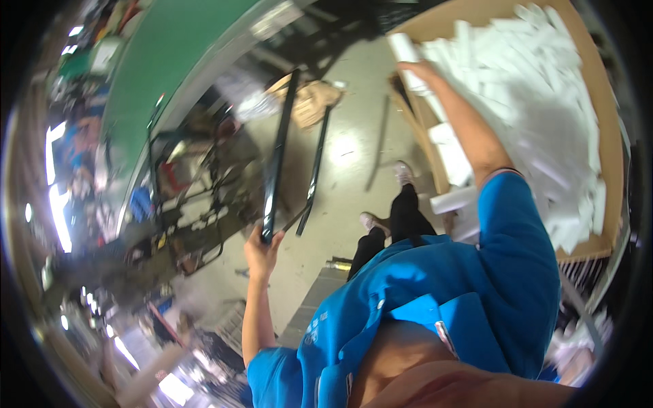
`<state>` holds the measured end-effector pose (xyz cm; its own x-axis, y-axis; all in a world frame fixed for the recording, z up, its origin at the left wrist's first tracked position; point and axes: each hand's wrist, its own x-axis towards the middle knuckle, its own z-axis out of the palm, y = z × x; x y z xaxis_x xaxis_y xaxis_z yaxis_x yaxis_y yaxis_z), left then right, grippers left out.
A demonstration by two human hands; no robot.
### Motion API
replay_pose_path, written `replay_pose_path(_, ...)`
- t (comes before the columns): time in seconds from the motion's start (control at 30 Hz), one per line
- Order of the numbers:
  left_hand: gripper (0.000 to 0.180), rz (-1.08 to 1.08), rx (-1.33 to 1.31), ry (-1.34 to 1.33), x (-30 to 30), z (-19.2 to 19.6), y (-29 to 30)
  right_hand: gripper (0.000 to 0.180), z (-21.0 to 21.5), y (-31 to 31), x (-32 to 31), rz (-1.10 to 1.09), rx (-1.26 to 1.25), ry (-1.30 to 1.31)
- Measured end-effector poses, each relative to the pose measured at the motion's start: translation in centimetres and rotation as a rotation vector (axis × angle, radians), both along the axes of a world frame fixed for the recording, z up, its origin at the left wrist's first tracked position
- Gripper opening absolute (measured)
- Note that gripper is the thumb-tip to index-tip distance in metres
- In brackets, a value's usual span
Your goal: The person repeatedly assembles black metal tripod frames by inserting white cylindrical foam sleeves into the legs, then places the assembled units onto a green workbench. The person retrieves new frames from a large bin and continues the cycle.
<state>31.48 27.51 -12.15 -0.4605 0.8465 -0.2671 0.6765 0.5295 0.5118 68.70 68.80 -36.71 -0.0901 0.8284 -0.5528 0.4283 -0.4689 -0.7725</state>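
My left hand (261, 253) is closed round the near end of a long black bar (277, 163), left of my body. A second black bar (316, 163) runs beside it, and a thin crosspiece seems to join the two. Out to the upper right, my right hand (422, 76) grips a white roll (405, 56) at the corner of a big cardboard box (476, 12). White rolls and strips (503, 75) fill that box in a loose heap. Its left side flap (416, 126) hangs down below my right hand.
A green-topped table (170, 61) stands at the upper left, with cluttered machinery (197, 177) along its near side. A brown crumpled bag or carton (313, 102) lies on the pale floor (347, 146) ahead. A grey metal surface (316, 299) lies beside my legs.
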Motion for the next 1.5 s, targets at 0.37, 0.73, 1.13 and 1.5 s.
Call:
replay_pose_path(0.37,0.032,0.091,0.025,0.220,-0.1,5.0,-8.3,0.058,24.5,-12.3,-21.5,-0.273,0.211,1.386)
replay_pose_path(0.73,0.032,0.316,0.235,0.010,-4.6,2.6,-19.2,0.043,31.5,-24.2,-35.0,0.239,0.185,1.043)
replay_pose_path(1.13,0.050,0.672,0.677,-0.473,-9.3,4.2,-24.4,0.036,18.3,-13.2,-40.6,-0.027,0.637,0.944)
replay_pose_path(1.5,0.061,0.742,0.727,-0.300,-6.8,9.7,-20.1,0.044,18.7,-6.8,-55.0,-0.202,-0.103,1.388)
